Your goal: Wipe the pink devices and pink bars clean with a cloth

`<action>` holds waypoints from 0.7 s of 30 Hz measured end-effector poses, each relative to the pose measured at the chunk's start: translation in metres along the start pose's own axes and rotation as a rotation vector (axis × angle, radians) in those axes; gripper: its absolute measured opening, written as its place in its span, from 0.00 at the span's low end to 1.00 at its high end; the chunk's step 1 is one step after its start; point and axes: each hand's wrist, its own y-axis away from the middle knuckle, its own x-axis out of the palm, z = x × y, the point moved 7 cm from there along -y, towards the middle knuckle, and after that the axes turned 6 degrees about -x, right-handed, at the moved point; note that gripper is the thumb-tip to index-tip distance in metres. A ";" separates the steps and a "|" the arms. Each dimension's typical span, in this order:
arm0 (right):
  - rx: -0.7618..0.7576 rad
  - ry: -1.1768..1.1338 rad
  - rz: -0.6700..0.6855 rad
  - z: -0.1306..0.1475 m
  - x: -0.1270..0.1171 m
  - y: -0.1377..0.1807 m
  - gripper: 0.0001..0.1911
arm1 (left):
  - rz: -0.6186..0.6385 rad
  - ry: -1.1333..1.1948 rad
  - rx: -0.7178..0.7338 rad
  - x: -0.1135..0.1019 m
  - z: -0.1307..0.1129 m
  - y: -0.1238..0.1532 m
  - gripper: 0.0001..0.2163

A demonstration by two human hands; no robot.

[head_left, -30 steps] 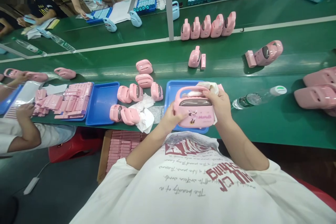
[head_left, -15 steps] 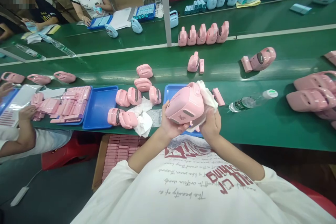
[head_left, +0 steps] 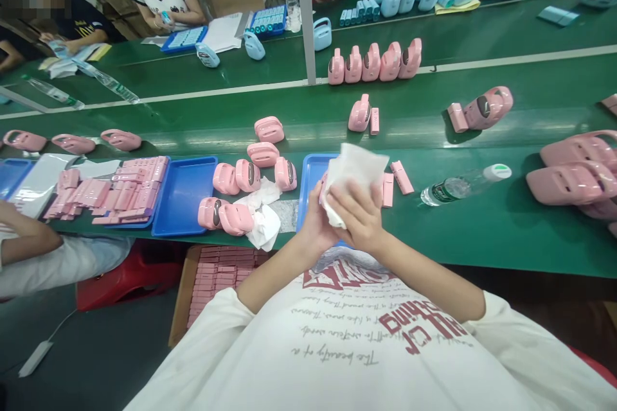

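Observation:
My right hand [head_left: 360,217] presses a white cloth [head_left: 351,174] flat over a pink toy case, which is almost wholly hidden; only a sliver of pink [head_left: 385,189] shows at the cloth's right edge. Its fingers are spread on the cloth. Behind and to the left, my left hand [head_left: 314,225] grips the case from below, its fingers hidden by the cloth. Both hands hover above a blue tray [head_left: 311,173] at the near edge of the green bench.
Several pink cases [head_left: 248,176] and crumpled wipes [head_left: 264,218] lie left of the tray, then another blue tray [head_left: 186,196] and one stacked with pink parts [head_left: 125,189]. A water bottle [head_left: 463,183] lies to the right. A co-worker's arm [head_left: 24,237] is at the far left.
The pink case was turned over between my hands, and my right hand has spread the white cloth over its upper face, covering it.

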 end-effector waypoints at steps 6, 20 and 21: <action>0.022 -0.238 -0.081 -0.013 0.019 0.036 0.22 | -0.059 -0.018 0.041 -0.007 -0.003 -0.008 0.30; 1.569 -1.051 0.296 -0.106 0.009 0.118 0.24 | 0.040 -0.964 -0.123 -0.046 0.019 -0.047 0.27; 1.576 -0.920 0.291 -0.112 0.000 0.129 0.21 | 0.040 -1.067 -0.107 -0.050 0.020 -0.052 0.27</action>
